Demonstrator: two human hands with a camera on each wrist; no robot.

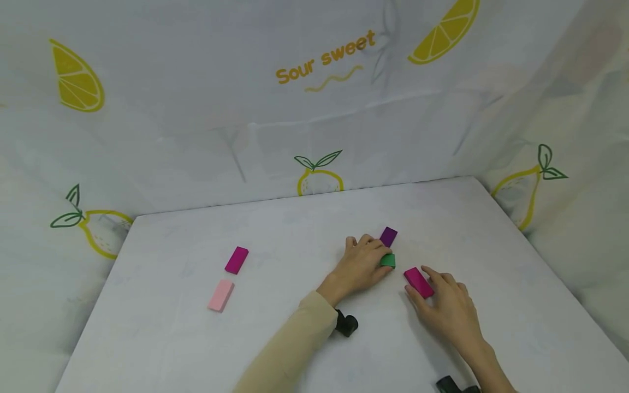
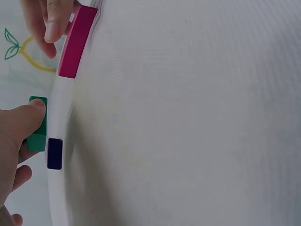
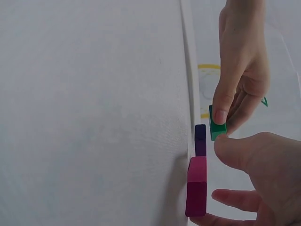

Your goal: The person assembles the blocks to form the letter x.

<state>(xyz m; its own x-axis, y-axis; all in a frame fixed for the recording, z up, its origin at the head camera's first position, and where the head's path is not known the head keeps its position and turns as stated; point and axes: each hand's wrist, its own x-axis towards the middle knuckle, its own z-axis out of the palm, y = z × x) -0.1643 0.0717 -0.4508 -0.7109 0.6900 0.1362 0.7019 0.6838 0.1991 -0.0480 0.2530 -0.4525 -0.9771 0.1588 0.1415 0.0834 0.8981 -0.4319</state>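
My left hand [image 1: 361, 267] pinches a green block [image 1: 387, 260] between thumb and fingers; in the left wrist view the thumb lies across the green block [image 2: 37, 123]. Just beyond it on the table is a dark purple block [image 1: 388, 236]. My right hand [image 1: 449, 308] is spread around a magenta block [image 1: 419, 283], thumb on the near side and index finger on the far side. From the right wrist, a gap shows between the thumb [image 3: 235, 151] and the magenta block [image 3: 196, 186].
On the left of the white table [image 1: 162, 338] lie a second magenta block [image 1: 237, 260] and a pale pink block [image 1: 221, 296]. A white cloth printed with lemons [image 1: 196, 158] hangs behind the table and at both sides. Black wrist devices [image 1: 346, 324] sit at both wrists.
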